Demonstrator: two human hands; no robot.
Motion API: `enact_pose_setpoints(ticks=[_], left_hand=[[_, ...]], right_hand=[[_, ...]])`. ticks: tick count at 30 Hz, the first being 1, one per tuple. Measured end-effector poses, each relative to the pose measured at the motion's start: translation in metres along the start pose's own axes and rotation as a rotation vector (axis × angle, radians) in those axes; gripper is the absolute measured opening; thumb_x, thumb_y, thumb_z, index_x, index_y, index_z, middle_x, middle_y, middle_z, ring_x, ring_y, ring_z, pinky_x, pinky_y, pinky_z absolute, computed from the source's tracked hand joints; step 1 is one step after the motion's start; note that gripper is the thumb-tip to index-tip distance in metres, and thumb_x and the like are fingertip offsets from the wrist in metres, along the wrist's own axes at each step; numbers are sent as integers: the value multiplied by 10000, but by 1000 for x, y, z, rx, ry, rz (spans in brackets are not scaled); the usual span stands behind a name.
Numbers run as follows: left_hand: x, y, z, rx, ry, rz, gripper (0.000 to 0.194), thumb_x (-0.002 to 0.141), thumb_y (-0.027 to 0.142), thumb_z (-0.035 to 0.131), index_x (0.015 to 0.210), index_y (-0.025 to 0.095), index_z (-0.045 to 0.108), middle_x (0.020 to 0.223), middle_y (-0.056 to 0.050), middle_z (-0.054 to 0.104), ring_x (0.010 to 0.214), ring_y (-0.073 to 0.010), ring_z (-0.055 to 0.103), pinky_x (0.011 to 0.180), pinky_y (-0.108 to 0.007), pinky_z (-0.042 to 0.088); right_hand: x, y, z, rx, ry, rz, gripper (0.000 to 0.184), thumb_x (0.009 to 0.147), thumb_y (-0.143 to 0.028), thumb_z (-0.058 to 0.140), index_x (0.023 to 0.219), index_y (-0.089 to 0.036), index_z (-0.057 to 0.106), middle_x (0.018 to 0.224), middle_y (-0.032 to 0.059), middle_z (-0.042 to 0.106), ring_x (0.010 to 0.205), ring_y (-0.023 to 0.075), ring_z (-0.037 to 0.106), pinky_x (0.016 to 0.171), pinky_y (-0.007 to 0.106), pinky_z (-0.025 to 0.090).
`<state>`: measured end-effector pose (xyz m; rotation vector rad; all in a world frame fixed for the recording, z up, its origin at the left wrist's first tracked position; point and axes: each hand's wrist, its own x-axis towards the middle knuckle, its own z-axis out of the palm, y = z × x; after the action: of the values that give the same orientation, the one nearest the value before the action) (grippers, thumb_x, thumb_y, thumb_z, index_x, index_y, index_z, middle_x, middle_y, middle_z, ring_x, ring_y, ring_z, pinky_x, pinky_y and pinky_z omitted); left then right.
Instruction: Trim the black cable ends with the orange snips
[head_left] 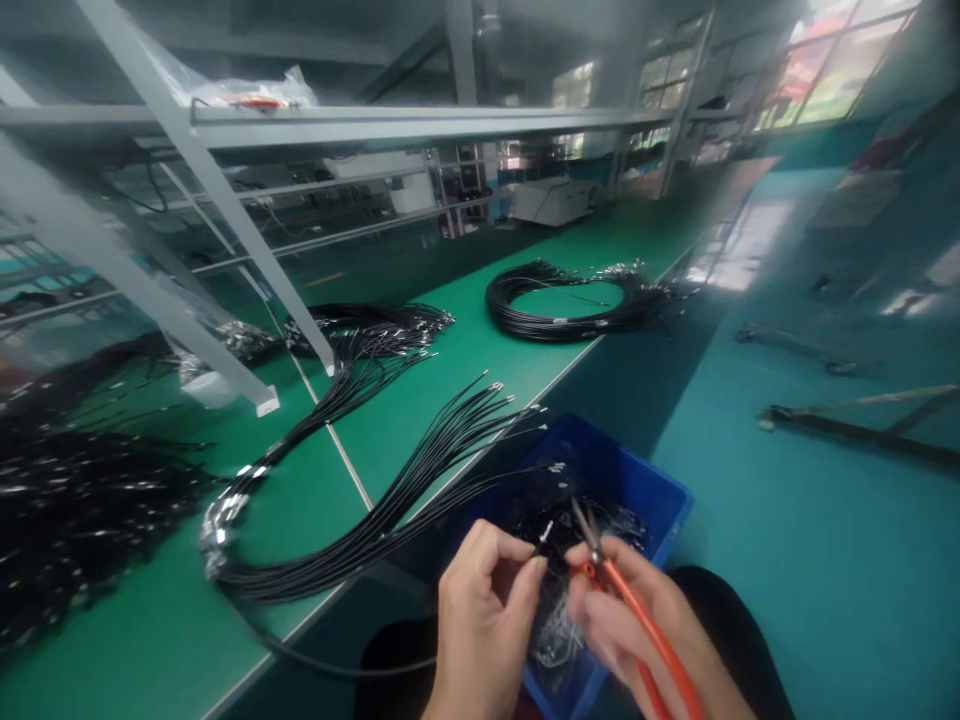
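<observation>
My left hand (486, 612) pinches the end of a black cable (546, 536) between thumb and fingertips; a light tip sticks up from it. Just to its right, my right hand (654, 610) is closed around orange-handled pliers (628, 592). Their metal jaws point up and away and look slightly parted. A small orange ring-like piece shows by the right fingertips; I cannot tell what it is. Below both hands stands a blue bin (670, 505) with dark and clear scraps inside. On the bench lies a curved bundle of black cables (322, 572), its ends fanning over the edge.
The green bench (442, 375) runs away to the upper right. Farther along it lies a coiled cable bundle (555, 328), with another bundle (375, 325) by the rack post (255, 240). A dark heap of cables (82, 520) fills the left. Shelving (420, 128) spans overhead.
</observation>
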<state>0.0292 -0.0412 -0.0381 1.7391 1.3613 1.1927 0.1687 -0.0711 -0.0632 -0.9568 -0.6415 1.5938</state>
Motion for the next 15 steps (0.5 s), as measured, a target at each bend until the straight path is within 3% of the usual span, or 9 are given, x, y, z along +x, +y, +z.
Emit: enact_pose_setpoints(ticks=[2,5,10,15], left_hand=[[-2,0,3,39,22,43,136,772,182,601,641,193,565,612,20,508,522,-120,474,492,-211,347],[-7,0,7,119,55,127,141,792,176,582,653,192,561,620,19,490,516,-114,477,499,-217,338],[-14,-1,13,229,58,226,136,810,170,559,678,191,587,630,1,506,553,-133,500,538,-239,340],[-10,-1,9,121,1,98,132,807,183,571,676,188,585,645,2,521,549,-125,507,520,-219,359]], right_hand=[[0,-5,7,-91,178,-124,354,637,-328,789,916,-223,599,712,17,663,598,136,582,536,209,452],[1,-12,21,-185,335,-256,365,650,-329,777,947,-236,585,804,22,668,796,193,619,719,260,497],[7,-8,35,-247,400,-277,341,640,-280,768,915,-223,574,773,16,649,733,185,624,675,260,522],[5,-2,35,-284,384,-276,282,692,-254,697,940,-226,565,786,23,656,746,185,628,716,278,516]])
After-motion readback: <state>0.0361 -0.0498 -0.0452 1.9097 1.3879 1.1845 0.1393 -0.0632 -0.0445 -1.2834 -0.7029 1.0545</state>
